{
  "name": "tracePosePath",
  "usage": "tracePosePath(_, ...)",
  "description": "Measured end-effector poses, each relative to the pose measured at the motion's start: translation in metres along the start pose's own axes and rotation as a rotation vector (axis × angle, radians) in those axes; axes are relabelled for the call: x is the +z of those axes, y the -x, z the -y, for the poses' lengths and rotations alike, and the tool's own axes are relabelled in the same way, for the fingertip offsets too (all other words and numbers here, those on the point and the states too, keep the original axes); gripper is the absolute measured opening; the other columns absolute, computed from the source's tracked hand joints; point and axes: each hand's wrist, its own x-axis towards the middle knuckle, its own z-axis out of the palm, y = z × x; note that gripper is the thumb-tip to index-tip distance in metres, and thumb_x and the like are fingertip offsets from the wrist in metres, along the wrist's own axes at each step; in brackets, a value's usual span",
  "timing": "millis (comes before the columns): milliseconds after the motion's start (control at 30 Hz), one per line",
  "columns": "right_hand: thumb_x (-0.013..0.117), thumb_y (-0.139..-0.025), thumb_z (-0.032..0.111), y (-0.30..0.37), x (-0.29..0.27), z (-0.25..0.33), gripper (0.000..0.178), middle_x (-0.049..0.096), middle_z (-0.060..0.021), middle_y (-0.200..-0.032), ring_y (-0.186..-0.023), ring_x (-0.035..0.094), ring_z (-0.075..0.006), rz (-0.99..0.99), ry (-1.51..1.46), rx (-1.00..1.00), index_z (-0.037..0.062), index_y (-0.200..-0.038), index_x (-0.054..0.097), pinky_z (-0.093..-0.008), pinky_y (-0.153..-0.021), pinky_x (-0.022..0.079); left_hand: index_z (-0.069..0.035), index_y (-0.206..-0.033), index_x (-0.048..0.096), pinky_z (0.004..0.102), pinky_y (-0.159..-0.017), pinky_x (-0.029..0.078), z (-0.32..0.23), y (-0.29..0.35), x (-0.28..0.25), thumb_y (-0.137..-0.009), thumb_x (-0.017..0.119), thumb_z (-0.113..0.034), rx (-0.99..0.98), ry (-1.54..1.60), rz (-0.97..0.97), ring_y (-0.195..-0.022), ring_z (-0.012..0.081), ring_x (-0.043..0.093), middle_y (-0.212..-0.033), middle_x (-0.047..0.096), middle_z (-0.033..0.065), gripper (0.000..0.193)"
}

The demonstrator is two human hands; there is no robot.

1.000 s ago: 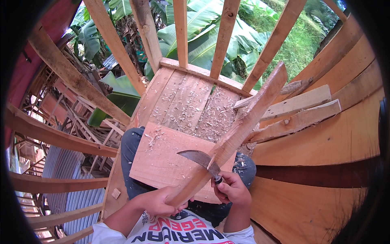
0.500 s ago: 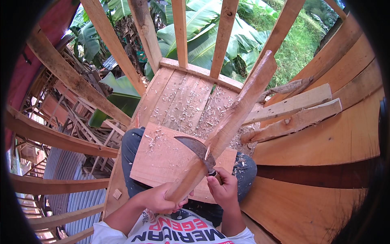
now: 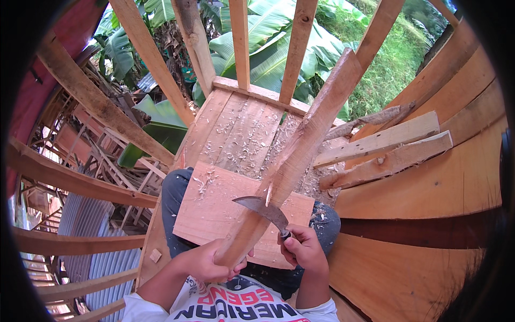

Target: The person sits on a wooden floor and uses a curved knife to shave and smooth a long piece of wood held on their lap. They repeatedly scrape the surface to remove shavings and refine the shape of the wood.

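A long piece of wood (image 3: 300,145) slants up and to the right from my lap, its far end reaching past the front rail. Around its near end my left hand (image 3: 210,262) is closed. My right hand (image 3: 304,248) grips the dark handle of a sickle (image 3: 272,213), whose curved blade lies across the wood. A pale curl of shaving stands at the blade's edge. Beneath the wood, a flat board (image 3: 206,220) rests over my legs, with some shavings on it.
Shavings cover the plank floor (image 3: 236,134) ahead. Two rough wood pieces (image 3: 391,158) lean at the right beside curved wooden panels (image 3: 429,188). Upright slats (image 3: 241,43) and a low rail (image 3: 257,96) stand in front. A small wood block (image 3: 155,256) lies at the left edge.
The sickle blade has drawn nearer to me along the wood, and my right hand has shifted slightly right and down. The wood's far end has swung left and upward.
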Motion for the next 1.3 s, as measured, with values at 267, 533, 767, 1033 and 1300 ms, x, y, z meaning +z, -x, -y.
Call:
tracePosePath(267, 0.056, -0.097, 0.019, 0.003, -0.003, -0.001, 0.020, 0.045, 0.0023, -0.055, -0.040, 0.039, -0.0036, 0.011, -0.013, -0.054, -0.0010, -0.095, 0.055, -0.0191, -0.035, 0.029, -0.003, -0.122, 0.042, 0.0230, -0.065, 0.045, -0.001, 0.004, -0.004, -0.076, 0.062, 0.000, 0.034, -0.046, 0.057, -0.076, 0.0086, 0.053, -0.089, 0.051, 0.0021, 0.051)
tracePosePath(533, 0.056, -0.097, 0.018, 0.006, -0.005, 0.003, 0.019, 0.044, 0.0032, -0.056, -0.041, 0.039, -0.0033, 0.103, -0.060, 0.033, -0.0004, -0.096, 0.054, -0.0196, -0.036, 0.029, -0.002, -0.123, 0.041, 0.0230, -0.064, 0.044, 0.003, 0.008, -0.002, -0.077, 0.061, -0.002, 0.013, -0.080, 0.044, -0.076, 0.0083, 0.052, -0.089, 0.051, 0.0018, 0.050)
tracePosePath(767, 0.062, -0.093, 0.013, 0.003, 0.006, 0.000, 0.015, 0.051, 0.0027, -0.059, -0.045, 0.043, -0.0027, -0.138, 0.077, -0.098, -0.0019, -0.094, 0.060, -0.0186, -0.039, 0.030, -0.003, -0.123, 0.042, 0.0240, -0.065, 0.044, 0.003, 0.005, 0.002, -0.075, 0.060, -0.003, -0.047, 0.013, 0.040, -0.075, 0.0098, 0.051, -0.088, 0.050, 0.0023, 0.052)
tracePosePath(1033, 0.063, -0.093, 0.021, -0.008, 0.016, -0.024, 0.025, 0.049, -0.0005, -0.054, -0.038, 0.040, -0.0046, -0.413, 0.385, -0.363, -0.0022, -0.086, 0.057, -0.0202, -0.035, 0.028, -0.002, -0.122, 0.043, 0.0221, -0.065, 0.044, 0.004, 0.002, 0.007, -0.071, 0.054, -0.001, -0.012, 0.079, 0.040, -0.073, 0.0083, 0.049, -0.085, 0.050, 0.0004, 0.052)
tracePosePath(1300, 0.060, -0.095, 0.021, 0.004, -0.012, 0.002, 0.022, 0.048, 0.0021, -0.055, -0.040, 0.041, -0.0033, -0.277, 0.053, -0.276, 0.0006, -0.088, 0.054, -0.0195, -0.036, 0.028, -0.002, -0.123, 0.043, 0.0241, -0.067, 0.045, 0.014, 0.005, 0.002, -0.074, 0.055, 0.000, 0.004, 0.030, 0.051, -0.075, 0.0096, 0.051, -0.086, 0.050, 0.0015, 0.050)
